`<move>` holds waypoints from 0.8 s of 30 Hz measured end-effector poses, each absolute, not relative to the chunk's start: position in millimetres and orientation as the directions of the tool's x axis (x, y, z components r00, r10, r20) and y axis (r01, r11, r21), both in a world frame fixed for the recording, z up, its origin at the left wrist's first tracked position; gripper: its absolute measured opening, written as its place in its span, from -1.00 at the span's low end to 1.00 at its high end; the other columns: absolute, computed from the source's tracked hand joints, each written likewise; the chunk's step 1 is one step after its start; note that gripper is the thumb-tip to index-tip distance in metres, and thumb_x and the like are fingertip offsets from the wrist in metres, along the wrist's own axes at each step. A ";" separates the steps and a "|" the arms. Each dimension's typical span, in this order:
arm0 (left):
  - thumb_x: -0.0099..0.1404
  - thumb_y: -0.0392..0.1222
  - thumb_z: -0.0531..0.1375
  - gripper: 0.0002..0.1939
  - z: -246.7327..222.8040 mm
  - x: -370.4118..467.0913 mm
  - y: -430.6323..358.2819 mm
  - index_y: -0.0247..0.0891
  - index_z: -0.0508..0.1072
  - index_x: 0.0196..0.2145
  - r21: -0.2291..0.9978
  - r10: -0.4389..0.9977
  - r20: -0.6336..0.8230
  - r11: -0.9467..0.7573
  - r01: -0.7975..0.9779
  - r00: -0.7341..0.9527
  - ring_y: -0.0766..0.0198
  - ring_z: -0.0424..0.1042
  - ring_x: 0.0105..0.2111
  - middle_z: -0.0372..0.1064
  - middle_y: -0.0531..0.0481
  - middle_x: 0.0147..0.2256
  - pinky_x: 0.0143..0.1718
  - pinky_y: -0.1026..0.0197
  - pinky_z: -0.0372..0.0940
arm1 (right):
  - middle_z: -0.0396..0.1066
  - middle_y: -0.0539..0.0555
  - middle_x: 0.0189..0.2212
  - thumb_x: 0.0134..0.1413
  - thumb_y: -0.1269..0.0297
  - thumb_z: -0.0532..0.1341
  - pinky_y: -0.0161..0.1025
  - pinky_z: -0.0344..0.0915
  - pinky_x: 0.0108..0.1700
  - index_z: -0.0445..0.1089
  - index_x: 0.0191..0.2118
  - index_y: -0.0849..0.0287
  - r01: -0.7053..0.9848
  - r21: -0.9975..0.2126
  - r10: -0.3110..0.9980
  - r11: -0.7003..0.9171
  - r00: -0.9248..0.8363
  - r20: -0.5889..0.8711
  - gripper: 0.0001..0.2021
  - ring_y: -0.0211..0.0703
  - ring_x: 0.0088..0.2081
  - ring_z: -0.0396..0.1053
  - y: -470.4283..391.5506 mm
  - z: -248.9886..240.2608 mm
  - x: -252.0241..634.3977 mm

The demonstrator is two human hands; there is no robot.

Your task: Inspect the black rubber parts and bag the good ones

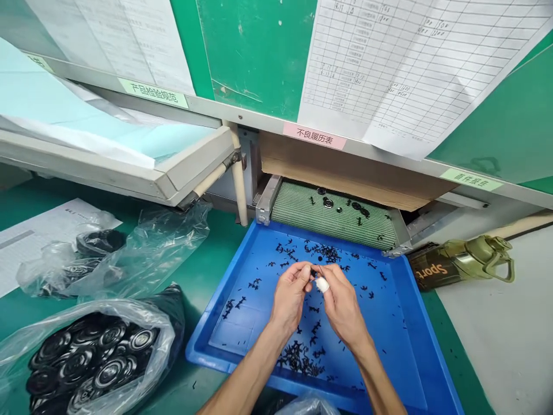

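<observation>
Pinching left hand (290, 294): a small black piece (314, 271) is being gripped between thumb and bent fingers; its exact shape is being hidden by the fingertips.
Right hand (344, 302): the same piece is being gripped from the other side, fingertips drawn together; one digit is being capped by a soft-looking white covering (322, 285).
Piece's place: it is being held above the blue tray, near its middle, between the two hands.
Blue tray (233, 341): smooth, rectangular and raised-rimmed, it is being strewn with thin, branching black scraps (300, 360), heaped thickest along the near side and below the belt.
Ribbed belt (298, 202): its green, finely ridged surface is being flanked by metal rails; black rings (328, 203) and a few scraps are being carried on it.
Cardboard flap (337, 173): brown and flat, it is being hung above the belt.
Open plastic bag (166, 314): at the left, glossy black round parts (110, 373), ridged in concentric circles, are being held within its crinkled, translucent walls.
Clear plastic bag (159, 248): wrinkled film is being spread on the green tabletop (203, 383).
Bottle (464, 262): translucent olive, loop-handled, it is being marked "Sport" in orange.
</observation>
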State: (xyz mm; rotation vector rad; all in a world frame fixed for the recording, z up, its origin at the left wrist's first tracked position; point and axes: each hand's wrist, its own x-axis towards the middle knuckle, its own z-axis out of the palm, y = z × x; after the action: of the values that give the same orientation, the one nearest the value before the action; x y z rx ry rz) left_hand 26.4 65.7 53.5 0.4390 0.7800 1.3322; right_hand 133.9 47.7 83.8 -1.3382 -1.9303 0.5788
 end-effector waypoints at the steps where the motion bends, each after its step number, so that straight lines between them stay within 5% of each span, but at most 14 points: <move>1: 0.02 -0.09 0.34 -0.74 52.2 27.4 62.9 -0.32 0.50 -0.38 0.692 0.966 -0.254 0.212 -0.690 0.042 0.44 0.16 -0.56 0.31 0.06 -0.51 -0.51 0.35 0.09 | 0.33 0.10 -0.24 0.19 0.40 -0.07 -0.28 0.28 -0.24 0.34 -0.03 0.13 0.621 -0.704 0.936 0.346 -0.182 0.301 -0.67 -0.20 -0.25 0.31 47.2 81.6 134.1; 8: 0.10 -0.05 0.29 -0.67 49.1 26.7 46.9 -0.31 0.51 -0.22 0.707 0.963 -0.263 0.236 -0.667 0.062 0.41 0.19 -0.50 0.36 0.00 -0.40 -0.42 0.32 0.14 | 0.35 0.01 -0.41 0.16 0.29 0.04 -0.34 0.21 -0.43 0.39 -0.26 0.15 0.658 -0.731 0.966 0.181 0.021 0.259 -0.81 -0.27 -0.46 0.27 44.6 75.1 130.3; 13: 0.01 -0.15 0.36 -0.69 45.1 18.0 53.5 -0.34 0.54 -0.27 0.619 0.953 -0.295 0.247 -0.746 0.071 0.46 0.14 -0.53 0.36 -0.01 -0.42 -0.51 0.36 0.07 | 0.30 0.11 -0.11 0.14 0.47 -0.10 -0.27 0.30 -0.14 0.21 0.07 0.11 0.663 -0.680 0.950 0.313 -0.221 0.222 -0.59 -0.20 -0.13 0.32 36.4 79.8 137.0; 16: 0.04 -0.14 0.35 -0.71 45.3 14.0 55.9 -0.35 0.56 -0.28 0.629 0.956 -0.282 0.243 -0.738 0.075 0.41 0.21 -0.46 0.38 -0.05 -0.41 -0.50 0.35 0.08 | 0.33 0.15 -0.12 0.12 0.50 -0.14 -0.30 0.32 -0.26 0.09 0.16 0.13 0.738 -0.605 0.954 0.299 -0.237 0.183 -0.52 -0.21 -0.22 0.36 31.2 82.2 144.6; 20: 0.08 -0.12 0.32 -0.70 46.7 12.5 52.3 -0.35 0.55 -0.25 0.668 0.958 -0.276 0.251 -0.701 0.080 0.41 0.18 -0.48 0.36 -0.04 -0.42 -0.46 0.34 0.09 | 0.39 0.05 -0.48 0.16 0.47 -0.14 -0.34 0.16 -0.53 0.11 0.12 0.22 0.872 -0.425 0.971 0.240 -0.222 0.094 -0.58 -0.22 -0.56 0.29 28.2 85.6 145.4; 24: 0.11 -0.08 0.29 -0.67 46.3 12.4 49.2 -0.34 0.54 -0.21 0.707 0.964 -0.254 0.237 -0.666 0.074 0.41 0.14 -0.50 0.31 0.00 -0.46 -0.44 0.31 0.08 | 0.41 0.08 -0.36 0.16 0.48 -0.11 -0.35 0.13 -0.45 0.28 -0.13 0.14 0.899 -0.309 0.948 0.309 -0.264 0.179 -0.71 -0.20 -0.42 0.33 28.5 86.2 138.8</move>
State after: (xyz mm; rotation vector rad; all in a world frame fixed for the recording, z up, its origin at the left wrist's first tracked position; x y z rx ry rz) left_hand 12.4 49.2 46.3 0.4679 0.7898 1.2924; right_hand 138.8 28.5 86.2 -1.6601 -2.2542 0.2059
